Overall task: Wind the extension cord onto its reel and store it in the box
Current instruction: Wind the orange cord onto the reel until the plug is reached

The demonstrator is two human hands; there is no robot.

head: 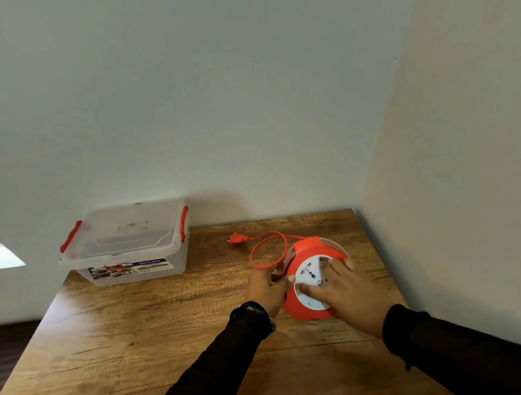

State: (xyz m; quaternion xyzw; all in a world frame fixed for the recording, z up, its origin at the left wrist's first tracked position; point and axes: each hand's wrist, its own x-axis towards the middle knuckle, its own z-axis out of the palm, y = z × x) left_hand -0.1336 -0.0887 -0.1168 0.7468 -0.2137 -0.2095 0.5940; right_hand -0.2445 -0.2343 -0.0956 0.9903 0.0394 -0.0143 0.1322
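Pale, bare walls meet in a corner behind a wooden desk (157, 334) with a warm brown grain, which is pushed into that corner. Near the desk's far right part a round orange plastic cord reel (312, 274) is seen, tilted so that its face is turned toward the camera. A white round socket panel (311, 278) is set into the middle of that face, and small dark and red socket openings can be made out on it. A clear rim is visible along the reel's far edge.

A thin orange extension cord (282, 245) is led out from the reel's left side; one loose loop is laid on the desk just beyond the reel, and the cord is ended in an orange plug (236, 238) lying flat on the wood, apart from the reel and toward the back wall.

The right hand (349, 293) is laid flat on the reel's face with the fingers spread over the white panel; nothing is gripped by it. The left hand (267, 289) is curled at the reel's left edge, where the cord comes in, and its fingers appear pinched on the cord there, though the contact is partly blurred. Both arms are covered by black sleeves, and a dark wristband is worn on the left wrist.

At the desk's far left corner a clear rectangular plastic storage box (130, 246) is placed, well apart from the reel. Its transparent lid is on, with red clip handles at both ends, and a printed label is carried on its front wall.
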